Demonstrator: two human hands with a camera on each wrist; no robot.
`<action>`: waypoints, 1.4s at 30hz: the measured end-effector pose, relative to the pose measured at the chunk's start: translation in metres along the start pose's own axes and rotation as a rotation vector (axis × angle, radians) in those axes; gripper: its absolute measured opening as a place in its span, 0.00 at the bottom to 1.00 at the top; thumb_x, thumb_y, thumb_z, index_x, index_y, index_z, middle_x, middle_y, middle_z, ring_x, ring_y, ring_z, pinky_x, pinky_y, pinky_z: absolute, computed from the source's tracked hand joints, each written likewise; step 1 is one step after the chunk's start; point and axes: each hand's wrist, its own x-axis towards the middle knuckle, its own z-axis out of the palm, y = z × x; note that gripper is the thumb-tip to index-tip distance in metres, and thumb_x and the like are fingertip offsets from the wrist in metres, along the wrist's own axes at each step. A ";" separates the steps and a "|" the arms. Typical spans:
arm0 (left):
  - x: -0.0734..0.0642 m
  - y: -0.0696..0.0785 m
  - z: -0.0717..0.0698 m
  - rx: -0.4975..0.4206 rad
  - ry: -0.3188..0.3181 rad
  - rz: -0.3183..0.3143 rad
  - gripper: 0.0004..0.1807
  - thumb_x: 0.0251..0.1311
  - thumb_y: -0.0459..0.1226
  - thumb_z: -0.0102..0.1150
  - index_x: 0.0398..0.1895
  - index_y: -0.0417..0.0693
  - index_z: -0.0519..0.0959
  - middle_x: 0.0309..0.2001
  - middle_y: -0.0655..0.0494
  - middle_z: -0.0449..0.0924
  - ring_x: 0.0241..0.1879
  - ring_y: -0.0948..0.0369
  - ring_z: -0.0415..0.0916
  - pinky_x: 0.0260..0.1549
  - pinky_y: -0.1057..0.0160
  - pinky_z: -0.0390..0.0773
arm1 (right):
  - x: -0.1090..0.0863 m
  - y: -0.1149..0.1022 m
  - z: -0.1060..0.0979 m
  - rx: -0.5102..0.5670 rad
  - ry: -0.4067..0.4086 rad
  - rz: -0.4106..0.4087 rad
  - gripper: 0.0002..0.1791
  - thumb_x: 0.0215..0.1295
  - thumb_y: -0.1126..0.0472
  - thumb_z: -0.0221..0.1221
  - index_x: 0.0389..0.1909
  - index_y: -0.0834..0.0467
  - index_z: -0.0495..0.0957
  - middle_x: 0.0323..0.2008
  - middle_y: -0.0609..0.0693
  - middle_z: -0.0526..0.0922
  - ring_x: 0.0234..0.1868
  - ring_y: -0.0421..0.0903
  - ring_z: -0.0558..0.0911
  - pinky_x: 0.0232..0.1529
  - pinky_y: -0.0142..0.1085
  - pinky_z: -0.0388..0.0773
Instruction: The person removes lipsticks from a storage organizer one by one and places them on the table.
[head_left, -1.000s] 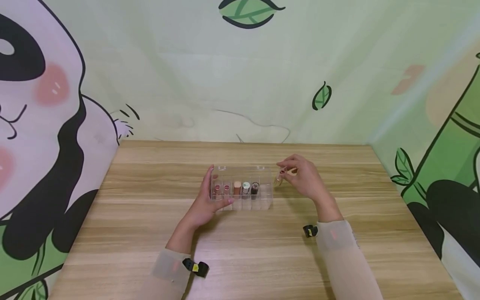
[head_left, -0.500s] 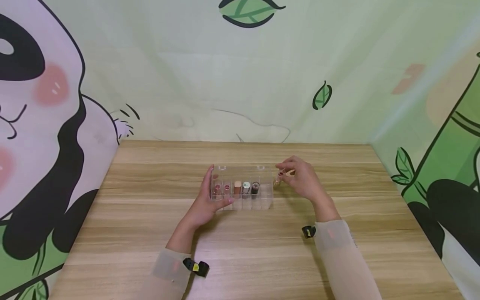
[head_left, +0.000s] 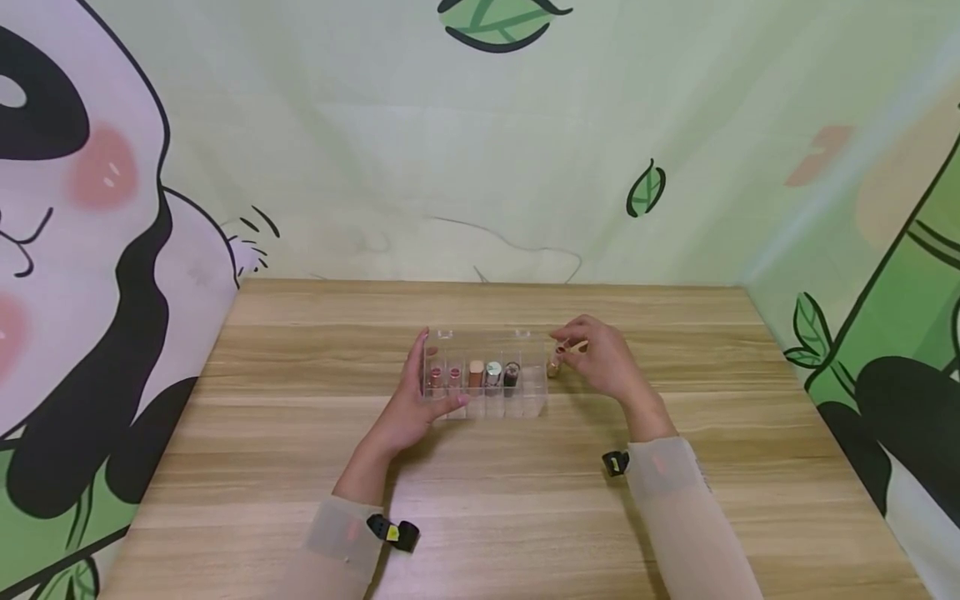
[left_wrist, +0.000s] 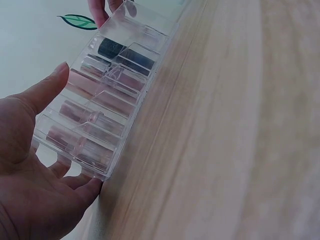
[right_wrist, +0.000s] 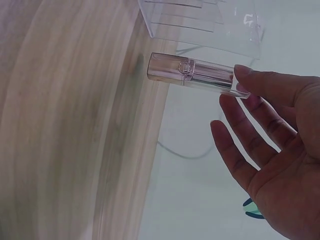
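A clear plastic lipstick organizer (head_left: 534,403) stands on the wooden table, its slots side by side. My left hand (head_left: 408,412) grips its left end, thumb across the front and fingers round the side. Several lipsticks (left_wrist: 95,117) stand upright in the slots from the left, among them a brown tube (head_left: 476,374) and a black one (head_left: 512,375); the slot at the right end shows none. Just off that right end, my right hand (head_left: 603,358) pinches a clear-and-gold lipstick tube (right_wrist: 167,68) by its top, the tube hanging upright and apart from the organizer.
Bare wooden tabletop (head_left: 510,508) stretches around the organizer. Behind it rises a pale green wall cloth (head_left: 360,158) with printed leaves and pandas. Each wrist wears a small black camera (head_left: 393,532).
My right hand has shifted slightly left with the lipstick tube, bringing it closer to the organizer's right end. The left hand and organizer have stayed in place.
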 end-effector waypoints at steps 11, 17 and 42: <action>0.000 0.000 0.000 0.001 -0.005 -0.003 0.69 0.59 0.46 0.81 0.85 0.87 0.33 0.84 0.48 0.48 0.83 0.39 0.45 0.78 0.32 0.47 | 0.001 0.002 0.004 0.006 -0.013 0.018 0.17 0.68 0.71 0.70 0.57 0.65 0.87 0.51 0.57 0.85 0.52 0.58 0.85 0.53 0.52 0.85; 0.000 0.001 0.000 0.000 -0.007 -0.002 0.69 0.59 0.45 0.81 0.85 0.87 0.33 0.84 0.48 0.48 0.83 0.38 0.46 0.78 0.31 0.48 | 0.002 0.003 0.005 -0.007 -0.016 0.017 0.17 0.68 0.71 0.70 0.57 0.65 0.87 0.51 0.57 0.86 0.52 0.59 0.85 0.54 0.54 0.85; 0.000 -0.001 0.000 -0.009 0.002 -0.004 0.69 0.59 0.45 0.81 0.86 0.83 0.34 0.84 0.46 0.49 0.83 0.39 0.45 0.79 0.33 0.47 | 0.002 0.004 0.004 -0.025 -0.005 0.036 0.18 0.67 0.68 0.71 0.57 0.63 0.87 0.53 0.56 0.85 0.54 0.58 0.85 0.54 0.54 0.84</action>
